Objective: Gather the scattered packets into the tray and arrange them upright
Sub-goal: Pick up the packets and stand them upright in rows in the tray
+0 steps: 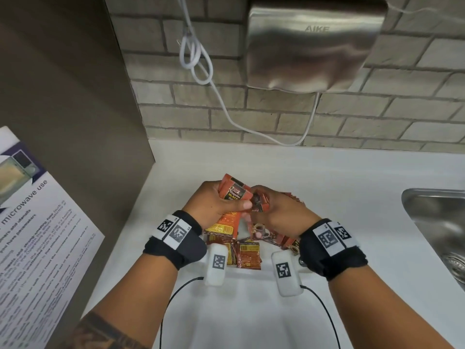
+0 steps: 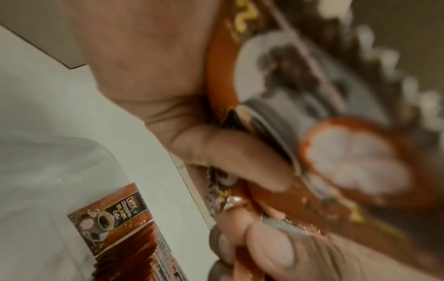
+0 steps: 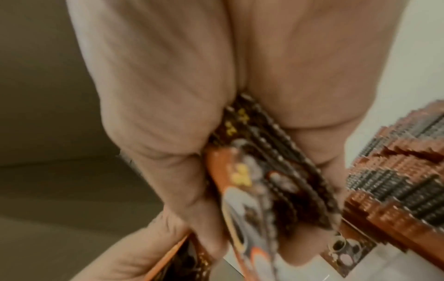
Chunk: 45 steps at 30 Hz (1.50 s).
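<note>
Packets (image 1: 245, 250) lie loose and flat on the white counter (image 1: 339, 197) just under and between your wrists, toward you from both hands, so whichever hand frees first only has to drop straight back for them. The tray (image 2: 48, 161) shows as a clear wall in the left wrist view, with a row (image 2: 134, 247) of packets leaning inside it, on edge; in the right wrist view a stepped bank (image 3: 396, 180) of packets stands just beside your right hand. I cannot tell from the head view exactly where the tray's rim runs. Your left hand (image 1: 214, 202) is curled round a bundle (image 1: 232, 190) held above the counter, its long axis tilted up and away from you. Your right hand (image 1: 279, 212) pinches a smaller stack (image 3: 264, 180) between thumb and fingers, edge-on, touching the left bundle. Judging by this, you are squaring the two handfuls together; the stacks should go down on edge in line with the packets already standing, and your right hand seems nearer that bank.
</note>
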### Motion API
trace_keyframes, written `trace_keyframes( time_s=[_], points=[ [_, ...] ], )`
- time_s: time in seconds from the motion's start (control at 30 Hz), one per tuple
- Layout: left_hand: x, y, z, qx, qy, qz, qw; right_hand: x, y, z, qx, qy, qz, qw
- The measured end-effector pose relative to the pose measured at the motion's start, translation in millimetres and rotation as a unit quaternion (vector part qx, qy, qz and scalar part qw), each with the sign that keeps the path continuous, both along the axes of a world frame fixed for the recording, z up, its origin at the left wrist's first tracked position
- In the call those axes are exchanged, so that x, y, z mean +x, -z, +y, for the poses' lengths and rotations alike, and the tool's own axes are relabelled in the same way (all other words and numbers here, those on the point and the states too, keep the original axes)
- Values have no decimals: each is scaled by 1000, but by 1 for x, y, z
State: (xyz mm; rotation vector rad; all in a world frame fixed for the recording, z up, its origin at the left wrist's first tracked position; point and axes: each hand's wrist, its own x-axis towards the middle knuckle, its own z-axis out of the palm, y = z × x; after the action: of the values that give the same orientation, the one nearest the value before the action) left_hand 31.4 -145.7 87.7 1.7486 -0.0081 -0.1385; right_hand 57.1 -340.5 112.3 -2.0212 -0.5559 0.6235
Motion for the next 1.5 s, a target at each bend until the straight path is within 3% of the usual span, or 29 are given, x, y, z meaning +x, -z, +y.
trace_keyframes(
  time_s=[0.1, 0.17, 0.43, 0.53, 0.8, 0.9, 1.0, 1.2, 1.37, 1.5],
  points=[
    [-1, 4, 4, -34, -17, 3, 999, 4, 7, -4, 149, 107, 73, 980],
    [-2, 7, 3, -43, -23, 13, 999, 5, 6, -3, 198, 172, 55, 964],
    [-2, 8, -11, 3, 27, -34, 999, 9, 4, 5, 176, 172, 46, 968],
    [-2, 10, -3, 32, -2, -26, 999, 15, 1, -2, 206, 202, 45, 956],
    [2, 10, -17, -77, -21, 9, 997, 13, 10, 15, 312, 258, 63, 912],
    [6, 16, -14, -86, -31, 18, 996, 14, 12, 15, 317, 282, 49, 904],
    [10, 22, -4, -86, -56, 36, 994, 20, 7, 7, 351, 296, 90, 884],
    [10, 19, -8, -109, -62, 28, 992, 17, 9, 8, 221, 206, 91, 949],
    [10, 13, -12, -101, -60, 22, 993, 17, 16, 14, 219, 194, 67, 954],
    [15, 14, -8, -69, -124, -12, 990, 20, 18, 10, 264, 220, 125, 931]
  ],
)
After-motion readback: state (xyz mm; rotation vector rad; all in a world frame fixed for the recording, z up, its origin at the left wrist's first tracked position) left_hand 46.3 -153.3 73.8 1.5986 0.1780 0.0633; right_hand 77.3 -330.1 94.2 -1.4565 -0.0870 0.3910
